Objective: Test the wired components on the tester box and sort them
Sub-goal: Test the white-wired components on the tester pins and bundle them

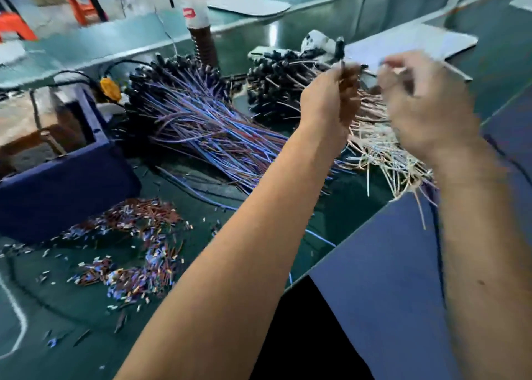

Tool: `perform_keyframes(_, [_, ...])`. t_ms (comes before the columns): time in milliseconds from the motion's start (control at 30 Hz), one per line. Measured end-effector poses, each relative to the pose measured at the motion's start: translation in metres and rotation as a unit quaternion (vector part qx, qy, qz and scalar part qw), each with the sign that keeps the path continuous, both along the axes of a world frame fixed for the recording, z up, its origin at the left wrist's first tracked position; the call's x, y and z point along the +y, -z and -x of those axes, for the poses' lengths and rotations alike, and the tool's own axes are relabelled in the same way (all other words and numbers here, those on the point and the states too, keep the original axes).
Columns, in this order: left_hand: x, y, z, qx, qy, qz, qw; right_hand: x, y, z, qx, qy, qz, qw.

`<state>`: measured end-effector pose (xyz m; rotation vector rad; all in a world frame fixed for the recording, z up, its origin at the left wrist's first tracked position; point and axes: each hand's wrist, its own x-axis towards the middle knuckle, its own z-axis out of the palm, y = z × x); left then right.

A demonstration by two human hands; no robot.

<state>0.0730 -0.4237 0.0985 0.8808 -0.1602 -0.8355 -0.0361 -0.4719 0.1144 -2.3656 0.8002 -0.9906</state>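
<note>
Both hands are raised over the right-hand pile of wired components [276, 91], whose heads are black and whose leads are pale and brown. My left hand [331, 97] is closed around a bunch of these leads, with one end sticking up above its fingers. My right hand [423, 106] is blurred; its fingers pinch thin wire ends near the left hand. A second pile with blue and purple leads [195, 114] lies to the left. A white and black device [319, 44] stands behind the right pile, partly hidden.
A dark blue open box [66, 172] stands at the left. Cut wire scraps [135, 250] litter the green mat in front. A bottle [198, 19] stands at the back. A blue cloth [388, 264] covers the near right.
</note>
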Motion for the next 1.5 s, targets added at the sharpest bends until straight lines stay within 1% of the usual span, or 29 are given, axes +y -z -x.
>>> perform_keyframes(33, [-0.006,-0.001,-0.001,0.049,0.003,0.046,0.998,-0.003,0.004,-0.004,0.05,-0.021,-0.001,0.999])
perform_keyframes(67, [-0.01,-0.003,-0.002,0.085,-0.002,0.074,0.994,-0.005,0.009,-0.008,0.073,-0.038,-0.014,0.997])
perform_keyframes(100, [-0.015,-0.004,-0.004,0.114,-0.011,0.094,0.989,-0.007,0.012,-0.011,0.078,-0.052,-0.034,0.995])
perform_keyframes(167, [-0.02,-0.004,-0.01,0.129,-0.042,0.106,0.985,-0.012,0.014,-0.015,0.081,-0.055,-0.04,0.994])
perform_keyframes(233, [-0.021,-0.003,-0.018,0.095,-0.078,0.089,0.988,-0.021,0.012,-0.02,0.083,-0.019,0.016,0.996])
perform_keyframes(300, [-0.021,-0.003,-0.026,0.008,-0.116,0.02,0.993,-0.028,0.005,-0.023,0.078,0.018,0.074,0.994])
perform_keyframes(367, [-0.023,0.0,-0.035,-0.07,-0.152,-0.049,0.985,-0.033,-0.003,-0.026,0.051,0.063,0.117,0.99])
perform_keyframes(433, [-0.025,0.001,-0.043,-0.106,-0.174,-0.108,0.973,-0.039,-0.004,-0.034,0.024,0.116,0.149,0.982])
perform_keyframes(467, [-0.025,0.002,-0.047,-0.106,-0.177,-0.138,0.969,-0.04,0.0,-0.041,0.03,0.131,0.159,0.978])
perform_keyframes(500, [-0.025,0.003,-0.05,-0.092,-0.175,-0.154,0.968,-0.042,0.007,-0.049,0.058,0.133,0.161,0.976])
perform_keyframes(567, [-0.026,0.007,-0.055,-0.033,-0.16,-0.14,0.977,-0.046,0.029,-0.065,0.176,0.095,0.135,0.97])
perform_keyframes(633, [-0.025,0.009,-0.053,0.006,-0.156,-0.114,0.981,-0.048,0.05,-0.077,0.327,0.035,0.063,0.942])
perform_keyframes(667, [-0.025,0.011,-0.052,0.015,-0.158,-0.107,0.982,-0.05,0.059,-0.081,0.378,0.017,0.036,0.925])
perform_keyframes(700, [-0.024,0.013,-0.051,0.017,-0.161,-0.107,0.981,-0.051,0.066,-0.084,0.407,0.007,0.02,0.913])
perform_keyframes(767, [-0.021,0.016,-0.051,0.027,-0.163,-0.103,0.981,-0.053,0.074,-0.088,0.427,0.003,0.015,0.904])
perform_keyframes(933, [-0.008,0.016,-0.05,0.043,-0.161,-0.066,0.984,-0.046,0.065,-0.089,0.417,0.007,-0.01,0.909])
perform_keyframes(1067, [0.012,0.01,-0.052,0.061,-0.157,-0.019,0.985,-0.021,0.049,-0.089,0.382,-0.007,0.013,0.924])
perform_keyframes(1100, [0.02,0.008,-0.054,0.062,-0.159,-0.007,0.985,-0.011,0.045,-0.092,0.366,-0.015,0.028,0.93])
perform_keyframes(1167, [0.04,0.003,-0.053,0.053,-0.154,0.007,0.987,0.012,0.034,-0.097,0.297,-0.044,0.048,0.953])
perform_keyframes(1233, [0.063,0.0,-0.052,0.017,-0.162,0.021,0.986,0.039,0.023,-0.102,0.21,-0.088,0.068,0.971])
perform_keyframes(1333, [0.121,-0.001,-0.058,-0.084,-0.218,0.021,0.972,0.095,0.012,-0.114,0.132,-0.144,0.128,0.972])
perform_keyframes(1400, [0.165,0.002,-0.063,-0.131,-0.255,-0.014,0.958,0.132,0.008,-0.119,0.125,-0.163,0.148,0.967])
perform_keyframes(1500, [0.248,0.006,-0.072,-0.189,-0.3,-0.113,0.928,0.204,0.008,-0.135,0.135,-0.242,0.168,0.946])
